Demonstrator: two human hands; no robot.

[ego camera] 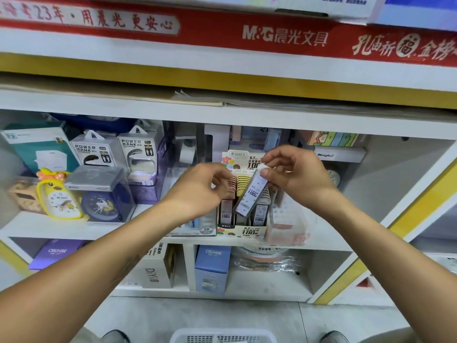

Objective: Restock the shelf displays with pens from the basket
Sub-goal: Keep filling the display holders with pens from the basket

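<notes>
In the head view we see the right hand (pixel 296 177) pinching the top of a slim case (pixel 251 194), tilted over the display box (pixel 243 230) on the shelf (pixel 74 230). The left hand (pixel 197 186) hovers just beside it, fingers curled; we cannot tell whether it holds anything. The white basket (pixel 222 336) sits on the floor below, between two shoes.
</notes>
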